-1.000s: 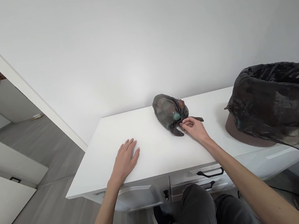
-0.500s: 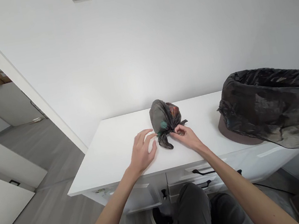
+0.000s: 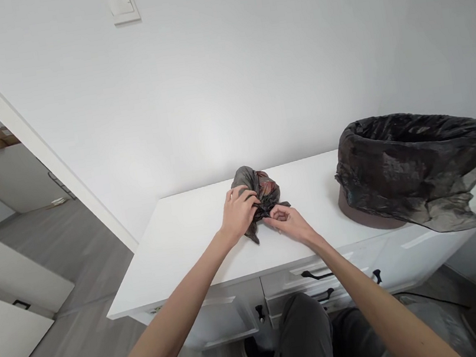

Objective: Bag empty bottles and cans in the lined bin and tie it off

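Note:
A small dark plastic bag (image 3: 261,187), knotted and stuffed with something, lies on the white cabinet top (image 3: 193,239). My left hand (image 3: 238,213) grips the bag's left side, with the fingers curled over the plastic. At the knot on the near right side, my right hand (image 3: 287,223) pinches one of the bag's tied ends. Both hands touch the bag, and part of it is hidden behind them.
A brown bin lined with a black bag (image 3: 406,168) stands on the right of the cabinet top. Drawers with black handles (image 3: 319,275) are below the front edge. A light switch (image 3: 122,2) is on the white wall. An open doorway (image 3: 8,195) lies left.
My left hand has left the cabinet top, moved right and taken hold of the small bag. The right hand has kept its pinch on the knot. The view has shifted slightly.

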{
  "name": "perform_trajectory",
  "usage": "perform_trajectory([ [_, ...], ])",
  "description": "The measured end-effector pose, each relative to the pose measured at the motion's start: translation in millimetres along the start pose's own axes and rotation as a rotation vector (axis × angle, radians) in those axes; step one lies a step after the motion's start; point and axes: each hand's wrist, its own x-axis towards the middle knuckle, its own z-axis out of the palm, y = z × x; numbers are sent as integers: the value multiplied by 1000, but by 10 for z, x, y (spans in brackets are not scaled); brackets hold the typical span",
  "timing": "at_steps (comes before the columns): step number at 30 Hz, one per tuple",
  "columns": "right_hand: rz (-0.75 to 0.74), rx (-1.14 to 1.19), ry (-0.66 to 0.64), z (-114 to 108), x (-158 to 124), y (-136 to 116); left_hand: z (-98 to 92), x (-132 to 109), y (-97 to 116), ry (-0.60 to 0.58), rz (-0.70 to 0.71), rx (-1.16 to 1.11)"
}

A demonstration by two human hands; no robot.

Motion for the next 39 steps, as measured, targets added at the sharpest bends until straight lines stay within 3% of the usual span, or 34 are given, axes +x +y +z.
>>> perform_trajectory([
  [5,-27,-14,4,-4,0,29,-13,30,-155,244,-276,-184],
  [11,-20,-12,16,-8,-6,46,-62,31,-543,479,-703,-456],
  [17,-17,-21,47,-10,-2,65,-177,-47,-897,566,-1069,-696],
  [23,-72,-46,68,-38,9,110,-367,-116,-1096,631,-1204,-763],
  [26,-74,-45,68,-45,9,108,-419,-162,-1137,634,-1199,-730],
  [29,-58,-35,68,-40,4,88,-409,-228,-1082,631,-1093,-633],
  [34,-9,-56,106,-6,-16,27,-407,-344,-778,587,-720,-375],
  [39,27,-88,70,24,-71,-58,-485,-421,-565,363,-350,-121],
])
